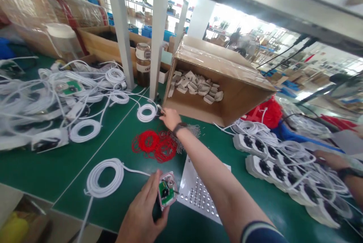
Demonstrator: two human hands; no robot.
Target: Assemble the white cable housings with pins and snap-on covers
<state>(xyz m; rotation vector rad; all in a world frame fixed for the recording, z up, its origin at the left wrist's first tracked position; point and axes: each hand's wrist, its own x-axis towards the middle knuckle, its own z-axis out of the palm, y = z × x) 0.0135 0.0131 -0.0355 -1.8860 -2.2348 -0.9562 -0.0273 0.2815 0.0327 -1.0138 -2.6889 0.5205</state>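
My left hand [144,205] grips a small white housing with a green circuit board [167,192] in it, near the front of the bench. A white cable runs from the housing to a coil [105,178] lying to the left. My right hand [170,118] is stretched far forward, fingers pinched together beside a smaller white cable coil [146,112]. What lies between those fingertips is too small to make out. Red rubber rings [154,144] and thin metal pins [194,131] lie just below and beside my right wrist.
A sheet of clear domed stickers [198,193] lies beneath my right forearm. Behind it an open cardboard box [241,103] holds white plastic parts. Tangled cables [93,95] cover the left; white housings [269,167] stand in rows at right, near another person's hand [330,159]. Metal posts [159,35] rise behind.
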